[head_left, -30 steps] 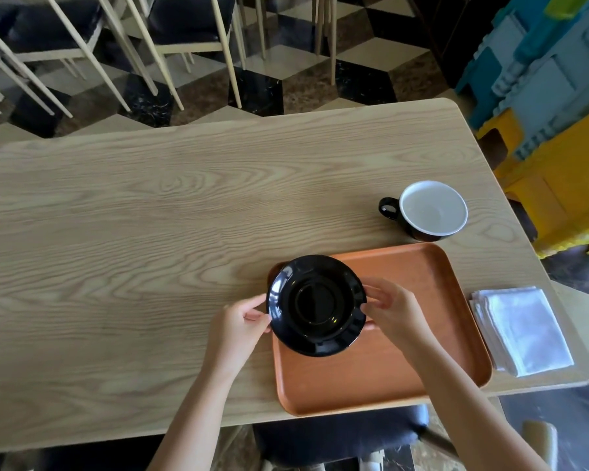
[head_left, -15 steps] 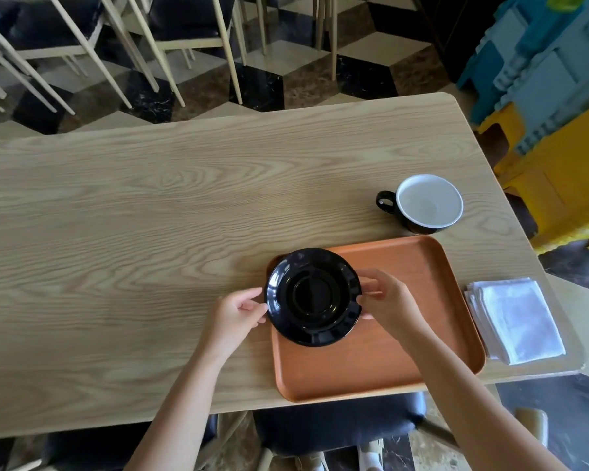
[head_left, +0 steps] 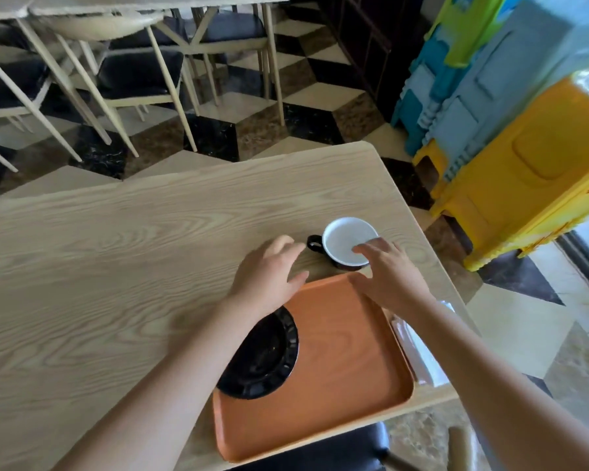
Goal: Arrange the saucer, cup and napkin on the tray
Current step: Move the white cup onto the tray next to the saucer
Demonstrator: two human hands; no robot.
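Beyond the orange wooden tray (head_left: 337, 351), both my hands, left hand (head_left: 266, 277) and right hand (head_left: 388, 277), spread empty toward the black white-lined cup (head_left: 349, 241); advise gripping handle and body, then lifting level.

A pale, wood-grained tabletop (head_left: 116, 260) lay under the hands. Beyond them, cream-legged chairs with dark cushions (head_left: 133, 73) stood on a black, brown and cream cube-patterned tile floor (head_left: 306, 107). Right of the hands rose stacked yellow, blue and green plastic stools (head_left: 524, 137).
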